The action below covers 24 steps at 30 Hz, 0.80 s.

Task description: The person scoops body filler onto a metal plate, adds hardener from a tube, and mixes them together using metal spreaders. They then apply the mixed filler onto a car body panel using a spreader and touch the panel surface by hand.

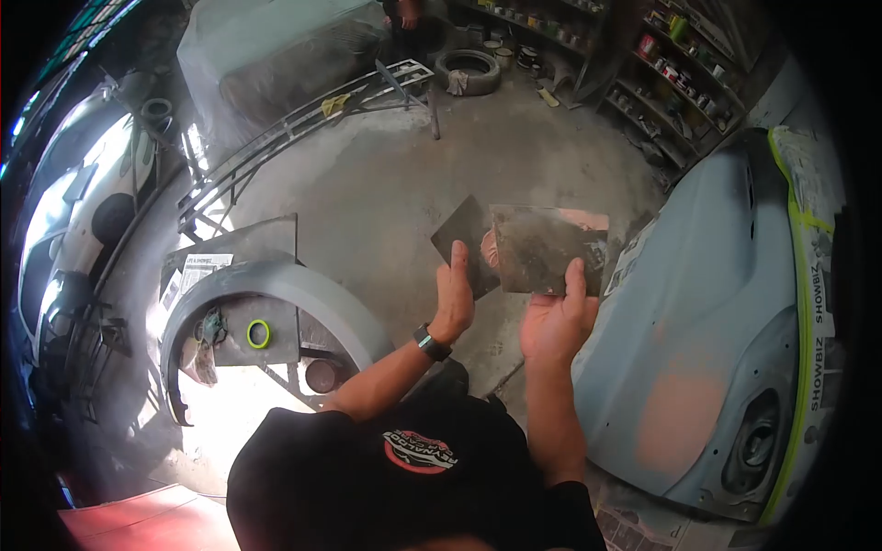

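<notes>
Holding dark flat plate [462,226] in left hand [452,301], thumb on top; pinching larger rectangular plate [537,250] in right hand [559,320], long axis crosswise, with pink putty [586,219] along far edge, ahead of right grip, farther from left. Seeing pink-patched car panel [675,303] right of both grips.

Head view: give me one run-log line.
left hand: holds dark plate; right hand: holds stained board, pink smear at edge; grey panel: pink patch

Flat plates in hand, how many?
2: a dark plate in the left hand, a larger plate in the right hand. Any stacked behind these would be hidden.
</notes>
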Each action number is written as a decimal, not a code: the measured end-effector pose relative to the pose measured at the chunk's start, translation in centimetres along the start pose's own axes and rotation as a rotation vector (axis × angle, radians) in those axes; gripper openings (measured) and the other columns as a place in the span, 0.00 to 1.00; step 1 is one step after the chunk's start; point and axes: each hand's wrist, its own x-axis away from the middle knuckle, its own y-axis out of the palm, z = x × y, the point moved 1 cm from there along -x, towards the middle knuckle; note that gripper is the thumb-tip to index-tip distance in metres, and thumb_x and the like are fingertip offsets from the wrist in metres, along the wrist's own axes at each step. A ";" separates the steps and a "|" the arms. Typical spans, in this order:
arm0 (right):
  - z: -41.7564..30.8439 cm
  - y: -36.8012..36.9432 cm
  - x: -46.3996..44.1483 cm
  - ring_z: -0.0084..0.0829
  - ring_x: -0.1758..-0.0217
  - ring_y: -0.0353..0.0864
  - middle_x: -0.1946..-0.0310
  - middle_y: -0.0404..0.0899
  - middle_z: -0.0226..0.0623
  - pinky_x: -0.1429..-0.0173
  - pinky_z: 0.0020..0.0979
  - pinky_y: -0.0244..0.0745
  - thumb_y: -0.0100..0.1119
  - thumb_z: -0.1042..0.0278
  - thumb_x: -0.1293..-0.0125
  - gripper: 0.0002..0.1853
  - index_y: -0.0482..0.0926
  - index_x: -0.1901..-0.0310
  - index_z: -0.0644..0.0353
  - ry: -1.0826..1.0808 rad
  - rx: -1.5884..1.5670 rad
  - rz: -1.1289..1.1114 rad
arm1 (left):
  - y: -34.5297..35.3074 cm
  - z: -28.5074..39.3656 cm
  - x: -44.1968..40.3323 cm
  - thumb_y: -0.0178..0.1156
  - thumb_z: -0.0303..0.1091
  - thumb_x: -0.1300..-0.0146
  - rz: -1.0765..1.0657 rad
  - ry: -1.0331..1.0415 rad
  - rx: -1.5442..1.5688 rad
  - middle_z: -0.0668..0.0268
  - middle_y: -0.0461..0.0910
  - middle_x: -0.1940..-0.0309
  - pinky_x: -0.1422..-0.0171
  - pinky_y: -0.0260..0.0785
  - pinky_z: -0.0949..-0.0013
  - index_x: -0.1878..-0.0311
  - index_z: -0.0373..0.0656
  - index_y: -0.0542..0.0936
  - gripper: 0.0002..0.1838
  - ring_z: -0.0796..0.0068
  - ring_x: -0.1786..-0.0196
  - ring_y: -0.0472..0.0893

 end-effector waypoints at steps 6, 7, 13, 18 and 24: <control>-1.6 -1.6 -8.5 0.31 0.47 0.83 0.49 0.82 0.40 0.46 0.32 0.80 0.59 0.68 0.26 0.13 0.79 0.47 0.69 -0.073 0.018 0.017 | -2.3 -1.9 -0.6 0.60 0.62 0.28 -0.048 -0.216 -0.158 0.71 0.79 0.60 0.48 0.70 0.69 0.53 0.37 0.81 0.30 0.80 0.56 0.75; -1.4 -2.2 -10.3 0.30 0.47 0.83 0.49 0.83 0.39 0.47 0.32 0.80 0.59 0.69 0.26 0.13 0.79 0.47 0.68 -0.104 0.014 0.050 | -3.2 -2.9 -0.7 0.61 0.63 0.29 -0.068 -0.250 -0.211 0.69 0.81 0.56 0.45 0.71 0.68 0.48 0.36 0.80 0.32 0.79 0.53 0.76; 0.9 -4.9 -23.7 0.31 0.46 0.83 0.47 0.82 0.39 0.45 0.33 0.81 0.57 0.70 0.25 0.12 0.78 0.45 0.67 -0.137 0.009 0.176 | -3.2 -5.8 -9.5 0.76 0.65 0.47 -0.489 -0.262 0.080 0.65 0.77 0.38 0.31 0.66 0.64 0.30 0.33 0.69 0.53 0.75 0.36 0.74; 1.6 -4.0 -31.8 0.35 0.44 0.82 0.45 0.81 0.40 0.43 0.37 0.81 0.56 0.70 0.25 0.15 0.76 0.42 0.69 -0.164 0.027 0.215 | -1.3 -3.0 -19.0 0.86 0.57 0.57 -0.637 -0.155 -0.025 0.63 0.72 0.32 0.23 0.61 0.61 0.26 0.33 0.65 0.61 0.70 0.30 0.71; 2.5 -2.4 -37.1 0.35 0.44 0.82 0.44 0.81 0.40 0.42 0.37 0.82 0.56 0.72 0.25 0.16 0.74 0.39 0.67 -0.199 0.085 0.399 | -1.2 -1.1 -27.2 0.86 0.49 0.55 -0.627 -0.174 -0.188 0.60 0.67 0.27 0.19 0.55 0.60 0.24 0.32 0.63 0.60 0.68 0.25 0.66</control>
